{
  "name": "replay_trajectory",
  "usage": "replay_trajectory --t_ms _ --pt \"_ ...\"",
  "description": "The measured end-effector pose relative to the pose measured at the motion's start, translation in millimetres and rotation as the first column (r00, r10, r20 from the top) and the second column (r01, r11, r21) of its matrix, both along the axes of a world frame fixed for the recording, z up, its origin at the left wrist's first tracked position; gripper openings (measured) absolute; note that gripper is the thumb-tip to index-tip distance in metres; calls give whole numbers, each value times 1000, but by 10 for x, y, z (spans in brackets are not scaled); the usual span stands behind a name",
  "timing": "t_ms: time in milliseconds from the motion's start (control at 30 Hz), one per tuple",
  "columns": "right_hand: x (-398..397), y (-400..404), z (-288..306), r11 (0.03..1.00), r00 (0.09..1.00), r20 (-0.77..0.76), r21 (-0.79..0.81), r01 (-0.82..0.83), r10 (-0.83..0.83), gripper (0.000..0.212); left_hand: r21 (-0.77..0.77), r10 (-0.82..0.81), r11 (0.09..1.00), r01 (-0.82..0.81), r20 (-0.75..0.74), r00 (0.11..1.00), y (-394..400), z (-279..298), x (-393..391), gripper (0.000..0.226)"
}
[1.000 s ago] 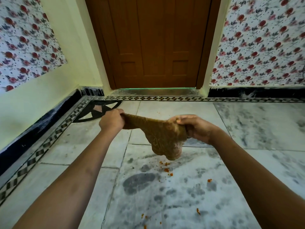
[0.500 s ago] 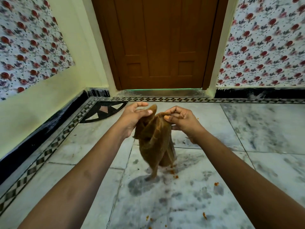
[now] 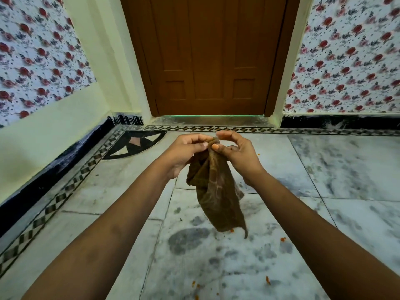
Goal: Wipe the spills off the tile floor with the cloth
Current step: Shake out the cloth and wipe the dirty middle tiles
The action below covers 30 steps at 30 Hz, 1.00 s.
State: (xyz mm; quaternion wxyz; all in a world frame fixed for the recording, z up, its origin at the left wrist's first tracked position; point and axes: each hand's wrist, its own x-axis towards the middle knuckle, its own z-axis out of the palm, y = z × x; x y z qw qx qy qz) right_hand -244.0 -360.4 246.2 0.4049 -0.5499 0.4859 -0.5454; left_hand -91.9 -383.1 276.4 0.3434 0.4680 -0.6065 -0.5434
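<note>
Floor (image 3: 346, 180): pale marbled tile, running up to the door (image 3: 207, 55), which is shut. A patterned border strip lies along the floor's far edge just before the door.

On the tile well short of the door, nearer the person: a dark damp-looking patch (image 3: 187, 239) and a scatter of smaller grey smudges around it. My reading is that these are part of the spill, though some could be veining in the marble; cannot tell which.

Cloth (image 3: 214, 191): brown, bunched, hanging in the air between the person and the door, directly above the dirty tile. Its lowest corner hangs clear of the floor, not touching it.

Left hand (image 3: 186, 151) and right hand (image 3: 237, 151): raised side by side, nearly touching, both pinching the cloth's top corner with thumb and fingertips. Other fingers of the right hand arch up, free. Likely reason for the high pinch: letting the cloth drop straight so it can be regathered or refolded to a cleaner face before it goes down.

Orange bits (image 3: 282, 239): small crumbs on the tile below and to the right of the cloth, more near the bottom edge of view, farthest from the door. These remain to be wiped; the task looks unfinished.
</note>
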Motion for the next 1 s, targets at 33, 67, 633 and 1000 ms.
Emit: replay_trajectory --t_ms 33,67,633,1000 --pt "-2 -10 -14 1000 1000 -21 9 -12 13 17 -1 -3 1000 3 10 1000 4 8 -1 25" --pt "-5 -14 -25 1000 999 -34 4 -14 14 13 -12 -4 1000 4 28 1000 6 11 -4 24" --pt "-299 -55 -211 981 982 -50 55 187 -184 10 -353 329 920 -170 459 826 -178 -95 202 22" --pt "-378 38 -185 984 996 33 163 73 -79 12 -281 -103 924 261 475 874 -36 -383 -9 46"
